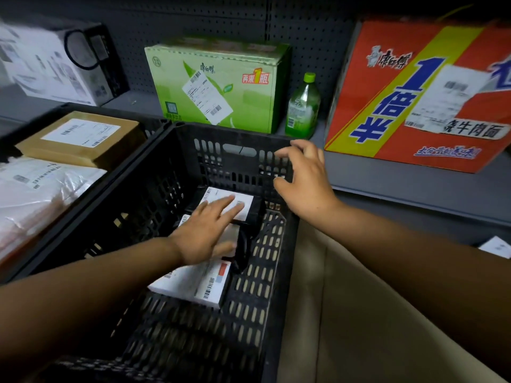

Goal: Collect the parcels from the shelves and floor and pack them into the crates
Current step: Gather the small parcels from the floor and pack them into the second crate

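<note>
At the far upper left of the frame a white carton [52,62] is sitting on the grey shelf [401,186], blurred. Below it, at the left edge, a second black crate [154,125] is holding a white plastic mailer [36,189] and, behind that, a brown cardboard parcel [80,139] with a white label facing up.

In the middle, the main black crate [193,167] is running with its long axis from the lower centre of the frame up toward the shelf. Small parcels are lying on its floor in a row along that same axis: a white boxed parcel [193,283] nearest the bottom, its barcodes facing up, and a dark parcel with a white label [243,200] at the far end. The left hand [207,230] is resting flat across the pieces between them, fingers straight and spread, pointing toward the upper right and touching the far label; it is gripping nothing.

Behind the crate a green carton [218,84] and a green bottle [302,106] are standing upright on the shelf. The right hand [304,178] is hovering over the crate's far right corner, fingers loosely curled and apart, holding nothing. At the upper right a red and yellow carton [414,98] is leaning on the shelf. Tan fabric [359,313] is filling the lower right.
</note>
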`<state>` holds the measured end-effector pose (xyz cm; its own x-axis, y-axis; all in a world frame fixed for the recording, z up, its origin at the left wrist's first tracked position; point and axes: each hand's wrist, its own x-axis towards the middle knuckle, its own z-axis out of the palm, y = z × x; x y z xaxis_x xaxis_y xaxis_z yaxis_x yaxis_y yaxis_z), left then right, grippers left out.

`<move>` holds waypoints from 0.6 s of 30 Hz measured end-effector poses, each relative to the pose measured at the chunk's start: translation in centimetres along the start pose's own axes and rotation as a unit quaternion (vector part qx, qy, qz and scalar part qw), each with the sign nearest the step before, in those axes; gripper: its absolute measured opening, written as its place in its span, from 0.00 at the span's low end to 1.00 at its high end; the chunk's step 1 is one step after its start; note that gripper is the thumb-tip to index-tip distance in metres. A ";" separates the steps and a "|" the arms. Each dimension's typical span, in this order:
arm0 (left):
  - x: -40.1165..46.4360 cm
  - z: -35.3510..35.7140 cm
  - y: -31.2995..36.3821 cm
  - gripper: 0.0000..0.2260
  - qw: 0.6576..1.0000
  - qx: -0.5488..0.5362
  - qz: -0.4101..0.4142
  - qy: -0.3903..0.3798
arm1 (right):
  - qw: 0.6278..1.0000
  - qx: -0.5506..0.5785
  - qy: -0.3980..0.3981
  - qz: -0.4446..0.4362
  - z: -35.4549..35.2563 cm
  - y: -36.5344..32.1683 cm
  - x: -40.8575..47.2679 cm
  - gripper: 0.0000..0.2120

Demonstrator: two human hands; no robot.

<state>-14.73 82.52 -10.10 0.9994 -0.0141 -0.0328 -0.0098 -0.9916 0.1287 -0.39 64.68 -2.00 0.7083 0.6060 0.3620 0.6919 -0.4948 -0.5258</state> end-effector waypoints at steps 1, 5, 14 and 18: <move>1.1 -1.5 1.3 0.35 0.998 -0.027 0.009 0.055 | 1.000 -0.010 0.005 -0.005 -0.9 0.5 -0.2 0.20; 5.3 -6.8 7.7 0.29 0.968 -0.125 0.050 0.210 | 0.998 -0.062 0.023 -0.020 -6.1 3.9 -1.1 0.21; 13.7 -8.3 23.0 0.25 0.951 -0.077 0.212 0.210 | 0.971 -0.231 0.007 0.061 -20.4 17.5 -7.6 0.25; 17.5 -6.0 29.0 0.25 0.950 -0.032 0.258 0.175 | 0.955 -0.263 0.023 0.136 -25.7 25.0 -11.6 0.25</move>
<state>2.64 54.32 -1.02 0.8123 -0.4412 0.3814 -0.5105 -0.8541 0.0993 12.22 29.29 0.43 0.8688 0.3882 0.3075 0.4470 -0.8820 -0.1493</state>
